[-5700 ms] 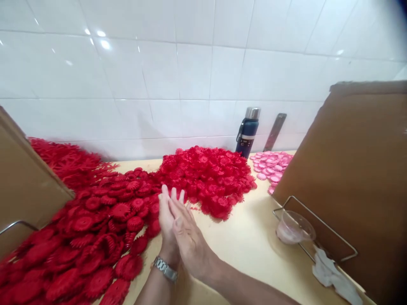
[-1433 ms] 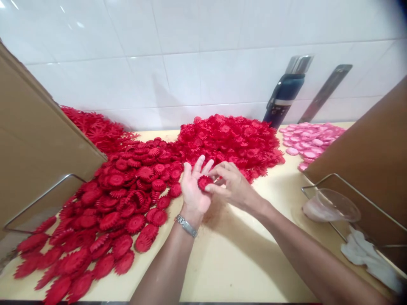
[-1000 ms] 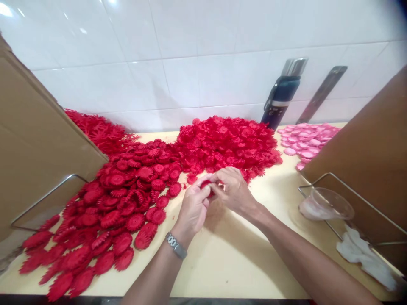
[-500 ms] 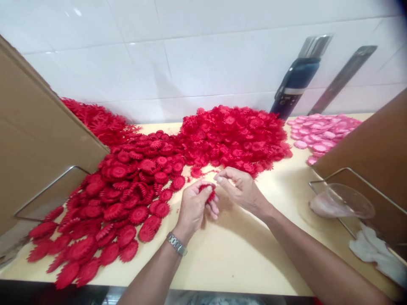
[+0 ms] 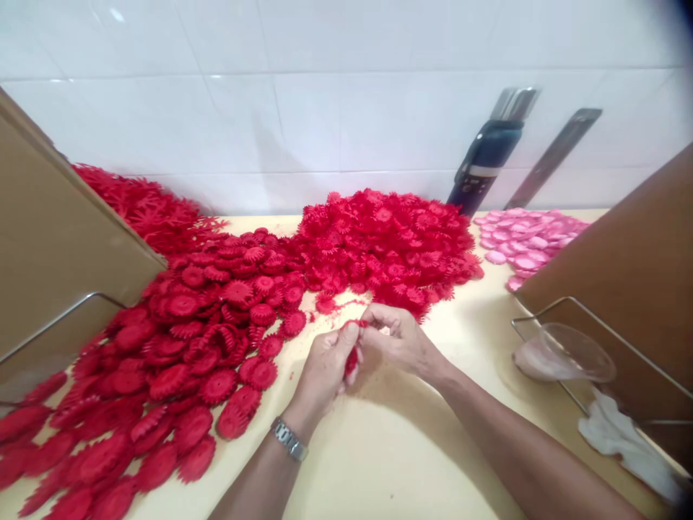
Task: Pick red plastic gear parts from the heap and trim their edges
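Note:
Between the thumb and fingers of my left hand (image 5: 323, 365) is a red fringed flower disc (image 5: 351, 354), tilted and partly covered by the fingers. My right hand (image 5: 398, 336) meets it from the other side, thumb and forefinger pinched on its upper edge. To the left spreads a pile of red toothed discs (image 5: 184, 347), some overlapping in stacks. Beyond my hands rises a heap of brighter red flower pieces (image 5: 384, 245). One loose red piece (image 5: 325, 302) and small red scraps lie on the pale table (image 5: 346, 469) just past my fingers.
Brown boards (image 5: 65, 195) stand at the left and right, with wire stands. Red star-like pieces (image 5: 146, 209) lie at the back left, pink discs (image 5: 528, 238) at the back right. A dark blue flask (image 5: 487, 162) leans near the wall. A clear cup (image 5: 563, 354) and white tissue (image 5: 622, 437) sit at right.
My right hand has come in against the red disc and now pinches its edge; before, it was just apart. My left hand has turned the disc more edge-on. The view has shifted slightly.

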A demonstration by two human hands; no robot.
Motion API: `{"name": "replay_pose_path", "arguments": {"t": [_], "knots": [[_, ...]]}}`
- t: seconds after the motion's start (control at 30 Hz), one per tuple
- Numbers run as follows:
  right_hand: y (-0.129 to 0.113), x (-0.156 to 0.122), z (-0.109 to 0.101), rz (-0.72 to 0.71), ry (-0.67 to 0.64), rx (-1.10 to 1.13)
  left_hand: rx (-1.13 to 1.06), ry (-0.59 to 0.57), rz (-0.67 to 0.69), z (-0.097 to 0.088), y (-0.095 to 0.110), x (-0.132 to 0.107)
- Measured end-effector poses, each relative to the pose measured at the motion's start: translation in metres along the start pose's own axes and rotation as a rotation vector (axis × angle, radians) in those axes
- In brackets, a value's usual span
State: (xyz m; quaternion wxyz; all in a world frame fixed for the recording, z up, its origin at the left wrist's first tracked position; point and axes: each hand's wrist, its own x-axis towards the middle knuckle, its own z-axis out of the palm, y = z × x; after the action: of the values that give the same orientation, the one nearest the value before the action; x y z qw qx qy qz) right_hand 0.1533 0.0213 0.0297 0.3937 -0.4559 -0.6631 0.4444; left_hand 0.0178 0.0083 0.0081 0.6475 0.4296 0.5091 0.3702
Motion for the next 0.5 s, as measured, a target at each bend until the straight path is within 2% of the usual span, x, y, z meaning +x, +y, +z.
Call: {"name": "replay_pose_path", "arguments": {"t": [0.07,0.17,0.23,0.27,0.37,0.43,0.5], "knots": [[0.001,0.01,-0.01,-0.001,0.162,-0.191,-0.055,-0.05,-0.039,0.0,0.002,-0.002],[0.005,0.03,-0.036,0.041,0.411,-0.684,-0.25,-0.18,-0.046,0.0,0.006,-0.004],[0.011,0.039,-0.051,0.041,0.482,-0.983,-0.332,-0.208,-0.013,0.001,0.008,-0.004],[0.014,0.041,-0.057,0.018,0.495,-1.065,-0.343,-0.19,0.004,0.002,0.008,-0.004],[0.022,0.038,-0.061,-0.127,0.509,-1.025,-0.319,-0.107,0.023,0.004,0.007,-0.002],[0.021,0.032,-0.056,-0.207,0.48,-0.849,-0.301,-0.091,0.013,0.004,0.005,-0.001],[0.015,0.026,-0.047,-0.207,0.399,-0.589,-0.291,-0.078,0.008,0.003,0.005,-0.001]]}}
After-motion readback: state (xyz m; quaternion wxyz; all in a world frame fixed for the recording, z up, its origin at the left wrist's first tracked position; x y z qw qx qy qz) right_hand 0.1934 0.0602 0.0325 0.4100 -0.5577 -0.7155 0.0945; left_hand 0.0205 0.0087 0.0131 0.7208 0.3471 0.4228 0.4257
